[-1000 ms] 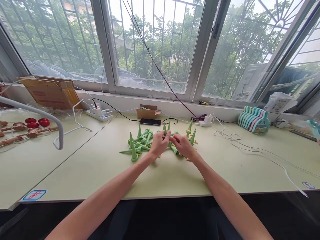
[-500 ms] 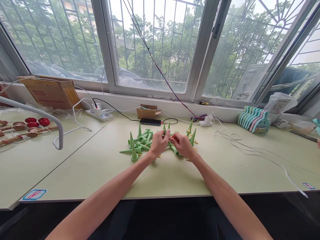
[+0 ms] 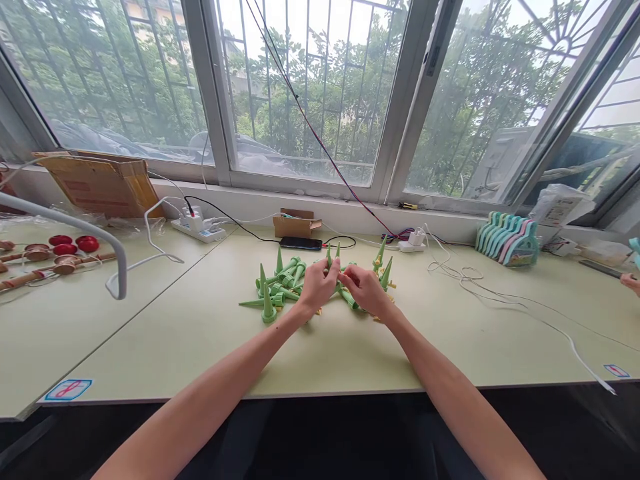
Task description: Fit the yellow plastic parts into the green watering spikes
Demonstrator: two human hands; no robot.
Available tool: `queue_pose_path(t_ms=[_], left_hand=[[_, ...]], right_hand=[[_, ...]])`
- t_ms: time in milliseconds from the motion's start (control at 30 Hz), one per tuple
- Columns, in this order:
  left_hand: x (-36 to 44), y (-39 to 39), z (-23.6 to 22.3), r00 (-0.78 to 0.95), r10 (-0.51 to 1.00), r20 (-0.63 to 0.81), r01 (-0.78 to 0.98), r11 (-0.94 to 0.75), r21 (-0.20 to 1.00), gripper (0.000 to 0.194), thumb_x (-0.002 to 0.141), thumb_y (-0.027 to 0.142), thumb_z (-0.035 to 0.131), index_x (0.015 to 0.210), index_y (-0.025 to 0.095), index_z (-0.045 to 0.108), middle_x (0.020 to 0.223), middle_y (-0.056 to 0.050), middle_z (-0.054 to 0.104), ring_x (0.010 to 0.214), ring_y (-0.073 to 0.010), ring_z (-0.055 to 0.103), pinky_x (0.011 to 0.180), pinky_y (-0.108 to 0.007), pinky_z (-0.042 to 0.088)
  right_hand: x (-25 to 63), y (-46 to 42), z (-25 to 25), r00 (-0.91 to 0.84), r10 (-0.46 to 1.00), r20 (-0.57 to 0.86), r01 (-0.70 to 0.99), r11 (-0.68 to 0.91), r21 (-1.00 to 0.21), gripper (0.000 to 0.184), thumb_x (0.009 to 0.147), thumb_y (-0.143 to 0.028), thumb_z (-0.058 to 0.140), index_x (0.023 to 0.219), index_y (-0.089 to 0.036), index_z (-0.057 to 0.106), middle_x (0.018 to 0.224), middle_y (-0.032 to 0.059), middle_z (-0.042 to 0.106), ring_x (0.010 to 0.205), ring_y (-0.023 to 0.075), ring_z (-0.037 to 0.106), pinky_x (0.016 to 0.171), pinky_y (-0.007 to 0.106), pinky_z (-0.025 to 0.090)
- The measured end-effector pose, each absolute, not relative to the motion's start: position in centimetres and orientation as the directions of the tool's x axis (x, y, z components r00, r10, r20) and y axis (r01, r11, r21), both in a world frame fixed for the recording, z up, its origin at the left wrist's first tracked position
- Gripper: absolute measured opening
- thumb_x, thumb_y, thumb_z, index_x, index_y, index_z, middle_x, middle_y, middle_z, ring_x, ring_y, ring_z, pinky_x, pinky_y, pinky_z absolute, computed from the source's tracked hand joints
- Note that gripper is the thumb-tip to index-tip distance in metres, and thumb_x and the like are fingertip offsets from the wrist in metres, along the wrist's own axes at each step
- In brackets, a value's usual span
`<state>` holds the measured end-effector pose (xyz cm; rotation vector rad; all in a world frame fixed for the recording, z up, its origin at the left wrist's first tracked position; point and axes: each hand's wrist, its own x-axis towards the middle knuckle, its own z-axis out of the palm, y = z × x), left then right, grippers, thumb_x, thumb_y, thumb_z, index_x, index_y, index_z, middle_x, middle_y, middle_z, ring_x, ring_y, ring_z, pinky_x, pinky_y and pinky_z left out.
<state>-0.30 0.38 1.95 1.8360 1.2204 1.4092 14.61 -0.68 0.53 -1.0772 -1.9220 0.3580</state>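
My left hand point(image 3: 317, 287) is closed around a green plastic plant-watering spike point(image 3: 329, 255), its pointed end up. My right hand point(image 3: 367, 289) is pinched beside it, its fingertips meeting the left hand; what they grip is hidden. Several more green spikes point(image 3: 284, 291) lie in a heap left of my hands, and one green cone point(image 3: 268, 307) stands upright at the near side. Others, with small yellow valve pieces point(image 3: 391, 285), are at the right behind my right hand.
Behind the heap lie a black phone point(image 3: 301, 244) and a small cardboard box point(image 3: 295, 225). Cables point(image 3: 470, 275) and pastel hangers point(image 3: 507, 241) are to the right; wooden spools and red balls point(image 3: 88, 243) to the left. Another person's hand point(image 3: 631, 283) shows at the right edge.
My hands stay in nearly the same place, with only a slight shift of the right fingers. At the right edge, the other person's hand has come further into view.
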Motion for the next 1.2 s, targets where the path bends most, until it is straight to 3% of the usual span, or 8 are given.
queue_pose_path(t_ms=[133, 1200], left_hand=[[-0.32, 0.45, 2.02, 0.041, 0.881, 0.471, 0.319, -0.458, 0.830, 0.042, 0.090, 0.047, 0.046, 0.062, 0.017, 0.051, 0.056, 0.002, 0.043, 0.055, -0.0108, 0.034, 0.056, -0.026, 0.028], [-0.38, 0.22, 1.87, 0.101, 0.840, 0.533, 0.418, -0.522, 0.744, 0.042, 0.091, 0.046, 0.045, 0.060, 0.019, 0.042, 0.050, 0.004, 0.035, 0.050, -0.0103, 0.029, 0.053, -0.026, 0.025]], right_hand=[[14.52, -0.97, 0.80, -0.240, 0.794, 0.558, 0.512, 0.592, -0.622, 0.029, 0.093, -0.047, 0.051, 0.085, -0.020, 0.055, 0.056, -0.0052, 0.046, 0.051, 0.0112, 0.035, 0.054, 0.025, 0.030], [14.72, -0.51, 0.42, -0.263, 0.804, 0.533, 0.539, 0.581, -0.610, 0.034, 0.095, -0.047, 0.046, 0.074, -0.021, 0.048, 0.059, -0.0031, 0.050, 0.053, 0.0116, 0.035, 0.055, 0.026, 0.031]])
